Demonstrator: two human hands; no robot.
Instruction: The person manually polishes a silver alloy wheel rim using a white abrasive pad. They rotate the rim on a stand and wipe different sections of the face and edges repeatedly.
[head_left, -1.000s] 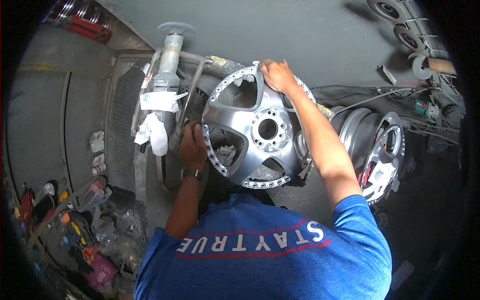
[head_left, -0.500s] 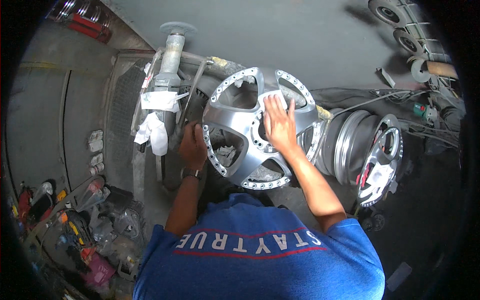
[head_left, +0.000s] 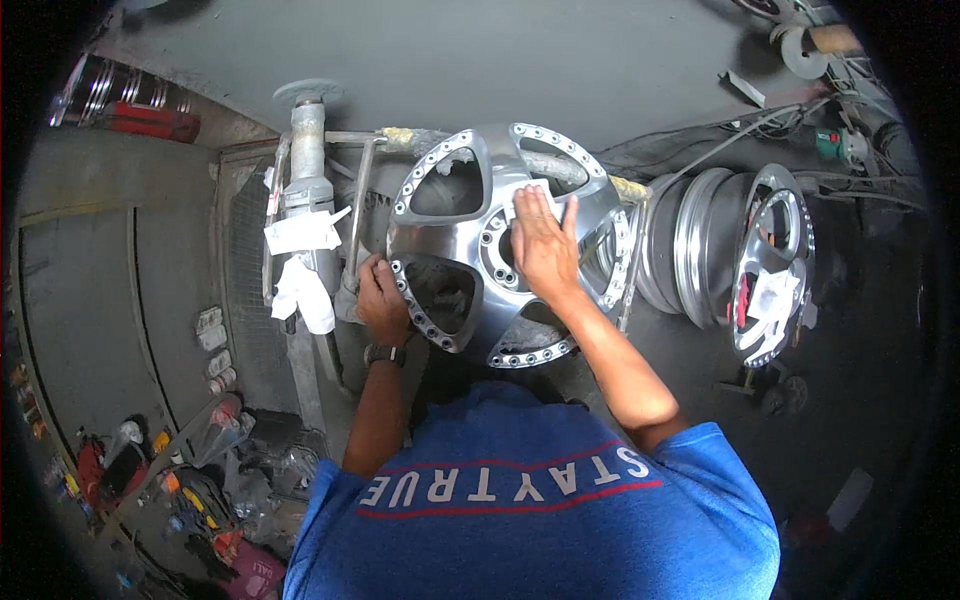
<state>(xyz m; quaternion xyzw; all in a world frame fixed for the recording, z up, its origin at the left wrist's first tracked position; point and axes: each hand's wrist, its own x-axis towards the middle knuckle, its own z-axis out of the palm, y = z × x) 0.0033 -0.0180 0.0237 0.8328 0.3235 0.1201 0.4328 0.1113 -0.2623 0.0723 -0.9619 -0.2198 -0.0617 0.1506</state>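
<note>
A silver spoked wheel centre [head_left: 440, 237], its edge ringed with bolt holes, stands tilted before me. My right hand [head_left: 545, 245] lies on it just above the hub, fingers stretched flat. Under the fingertips is a small white sheet [head_left: 510, 192], pressed against the upper spoke; most of it is covered, and its kind cannot be made out. My left hand [head_left: 384, 300] grips the wheel centre's left edge, fingers curled at the rim of holes. A dark watch [head_left: 384, 354] is on that wrist.
Left of the wheel centre stands a power tool [head_left: 310, 190] with a disc, white papers [head_left: 303, 295] hanging near it. At right are a wheel barrel [head_left: 700, 240] and another spoked wheel face [head_left: 765, 300]. Bags and clutter [head_left: 205, 490] lie lower left. Cables [head_left: 690, 155] run along the back.
The view has shifted. My right hand and the white sheet have slid slightly left and towards the hub. My left hand keeps its grip on the edge.
</note>
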